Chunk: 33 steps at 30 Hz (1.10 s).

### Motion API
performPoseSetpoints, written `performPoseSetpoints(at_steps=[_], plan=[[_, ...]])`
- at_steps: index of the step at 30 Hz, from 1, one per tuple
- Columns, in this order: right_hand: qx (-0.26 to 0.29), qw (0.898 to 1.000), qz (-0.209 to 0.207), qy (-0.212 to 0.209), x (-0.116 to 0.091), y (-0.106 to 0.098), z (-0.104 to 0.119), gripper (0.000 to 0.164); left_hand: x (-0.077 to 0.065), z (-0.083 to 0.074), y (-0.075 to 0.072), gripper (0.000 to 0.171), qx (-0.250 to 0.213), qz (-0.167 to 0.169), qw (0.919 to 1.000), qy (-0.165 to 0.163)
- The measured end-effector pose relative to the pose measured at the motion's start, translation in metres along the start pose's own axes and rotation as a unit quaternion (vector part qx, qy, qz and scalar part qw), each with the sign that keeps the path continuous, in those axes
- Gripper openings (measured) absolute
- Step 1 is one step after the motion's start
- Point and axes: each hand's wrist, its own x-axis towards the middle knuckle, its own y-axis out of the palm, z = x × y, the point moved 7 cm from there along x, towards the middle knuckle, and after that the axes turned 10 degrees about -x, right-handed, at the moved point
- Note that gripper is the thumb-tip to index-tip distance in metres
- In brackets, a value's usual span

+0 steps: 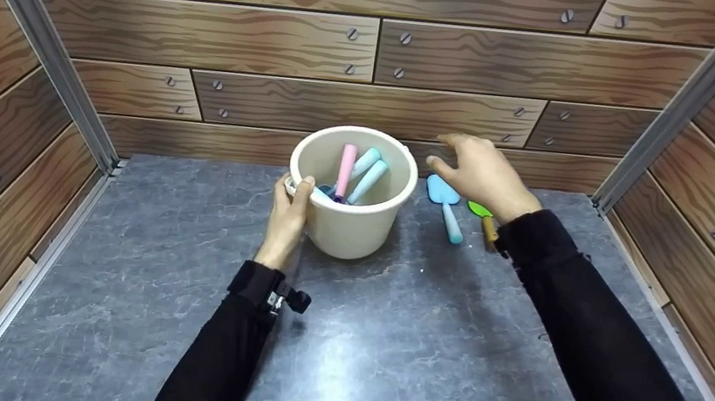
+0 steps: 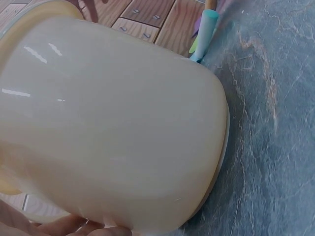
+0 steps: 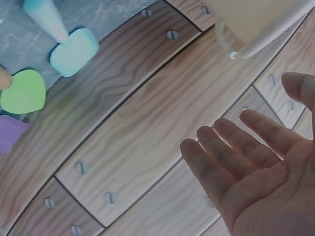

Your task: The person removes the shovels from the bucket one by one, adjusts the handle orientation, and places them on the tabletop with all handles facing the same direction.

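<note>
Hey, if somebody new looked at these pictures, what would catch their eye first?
Probably the big cream bucket in the middle, with a pink handle and pale blue handles inside, its rim gripped by the left hand. Next, the empty right hand, raised right of the bucket, near a blue scoop lying on the dark surface.

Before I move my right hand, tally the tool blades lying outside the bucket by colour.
Light blue blade: 1
Green blade: 1
Purple blade, partly cut off in the right wrist view: 1
Total in view: 3
</note>
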Motion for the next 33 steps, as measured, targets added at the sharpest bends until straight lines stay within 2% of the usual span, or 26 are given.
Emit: performPoseSetpoints(at_steps=[10,19,26,33], plan=[[-0.006,0.999,-0.028,-0.029,0.006,-0.008,0.026,0.062,-0.001,0.001,-0.001,0.087,0.015,0.000,0.9999,-0.003],[0.002,0.997,-0.040,-0.069,0.007,-0.010,0.054,0.059,-0.001,-0.001,0.001,0.081,-0.008,0.003,1.0000,0.002],[0.016,0.994,-0.036,-0.105,0.010,0.000,0.076,0.058,-0.002,-0.002,0.001,0.082,-0.002,-0.003,1.0000,0.001],[0.012,0.994,-0.022,-0.107,0.011,0.015,0.089,0.057,-0.001,-0.001,0.001,0.084,0.006,-0.001,1.0000,0.000]])
